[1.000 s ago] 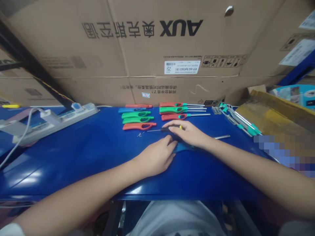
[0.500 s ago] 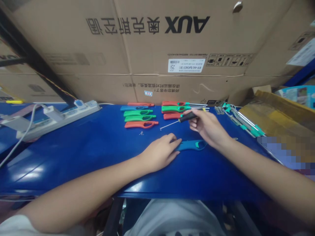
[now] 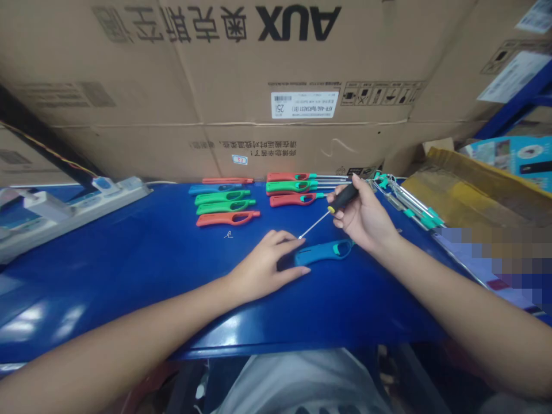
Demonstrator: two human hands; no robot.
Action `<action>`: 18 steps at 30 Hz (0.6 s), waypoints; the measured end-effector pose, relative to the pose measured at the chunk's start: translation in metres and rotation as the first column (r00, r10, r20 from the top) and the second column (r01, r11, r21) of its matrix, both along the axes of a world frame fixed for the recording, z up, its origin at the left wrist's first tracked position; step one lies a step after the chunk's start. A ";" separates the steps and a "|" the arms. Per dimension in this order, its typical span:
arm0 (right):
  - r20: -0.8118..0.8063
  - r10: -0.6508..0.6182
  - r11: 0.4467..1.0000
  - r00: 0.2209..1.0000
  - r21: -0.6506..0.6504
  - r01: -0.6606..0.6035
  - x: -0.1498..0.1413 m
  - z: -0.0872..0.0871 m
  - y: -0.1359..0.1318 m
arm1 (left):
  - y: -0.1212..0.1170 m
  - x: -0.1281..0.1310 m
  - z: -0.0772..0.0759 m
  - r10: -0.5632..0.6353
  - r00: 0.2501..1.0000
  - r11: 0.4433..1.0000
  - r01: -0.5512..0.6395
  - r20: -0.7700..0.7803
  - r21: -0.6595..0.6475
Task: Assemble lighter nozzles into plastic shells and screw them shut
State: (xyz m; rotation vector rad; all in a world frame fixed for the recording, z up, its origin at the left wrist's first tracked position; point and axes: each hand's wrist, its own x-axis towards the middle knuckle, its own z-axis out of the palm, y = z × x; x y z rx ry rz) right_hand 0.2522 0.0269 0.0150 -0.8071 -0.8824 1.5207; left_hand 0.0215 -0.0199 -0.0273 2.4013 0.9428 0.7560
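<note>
A blue gas lighter casing (image 3: 321,253) with a green trigger lies flat on the table. My left hand (image 3: 263,264) has thumb and index finger on either side of its left end, holding it loosely. My right hand (image 3: 366,215) grips a screwdriver (image 3: 342,198) by its black handle with a yellow band. The shaft slants down to the left, its tip close to my left index finger. Whatever sits on that tip is too small to make out. Just beyond my left hand are a few tiny metal pieces (image 3: 228,234).
Behind are orange, blue and green lighter casings (image 3: 226,218) and several lighters with metal tubes (image 3: 297,199). Loose metal tubes with green ends (image 3: 416,204) lie right, beside a yellow-taped carton (image 3: 466,184). A power strip (image 3: 86,215) sits left; a large cardboard panel (image 3: 215,103) stands behind.
The view has shifted to the right. My right hand has tilted the screwdriver steeper and brought its tip down towards the casing's left end. My left hand stays at that end.
</note>
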 end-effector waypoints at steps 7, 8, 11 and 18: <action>0.014 -0.016 1.000 1.000 -0.013 0.016 -0.006 0.004 -0.008 | -0.013 0.002 0.020 0.182 0.928 0.946 -0.076 0.324 -0.314; 0.016 -0.015 1.000 1.000 -0.010 0.016 -0.007 0.004 -0.009 | -0.014 0.003 0.023 0.190 0.922 0.941 -0.073 0.338 -0.330; 0.021 -0.008 1.000 1.000 -0.001 0.008 -0.009 0.004 -0.011 | -0.016 0.003 0.027 0.208 0.917 0.940 -0.091 0.342 -0.328; 0.044 0.003 1.000 0.999 0.022 -0.004 -0.010 0.005 -0.014 | -0.016 0.001 0.027 0.177 0.922 0.971 -0.108 0.344 -0.212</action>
